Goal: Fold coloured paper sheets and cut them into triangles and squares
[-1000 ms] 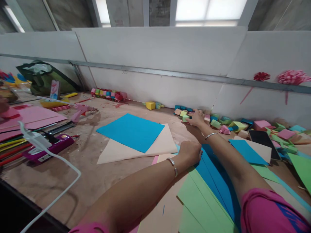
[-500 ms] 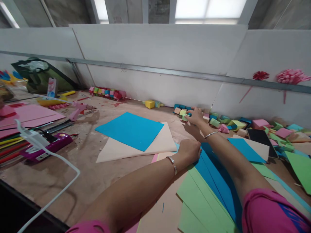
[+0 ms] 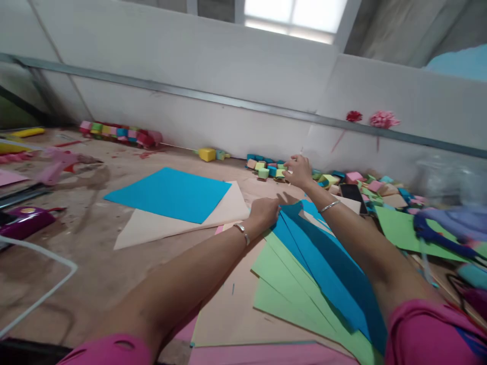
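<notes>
My left hand point(image 3: 265, 212) is closed in a fist at the far end of the blue sheets point(image 3: 304, 248). Whatever its fingers hold, if anything, is hidden. My right hand point(image 3: 299, 171) reaches farther out, fingers bent and apart, with nothing visible between them. Just left of its fingertips lies a cluster of small coloured cubes point(image 3: 262, 173) at the foot of the wall. Light green sheets point(image 3: 289, 289) fan out under the blue ones. To the left, a single blue sheet point(image 3: 171, 195) lies across a pale peach sheet point(image 3: 140, 230).
Loose coloured pieces point(image 3: 375, 183) and a dark phone point(image 3: 353, 197) lie right of my right forearm. Blue-handled scissors point(image 3: 433, 230) rest on a green sheet. At left are a pink glue gun point(image 3: 55, 170), a purple power strip point(image 3: 30, 223) and a white cable point(image 3: 45, 248).
The view has swung to the right. My right hand has drawn away from the small cubes, its fingers now off them. My left fist stays at the end of the blue sheets.
</notes>
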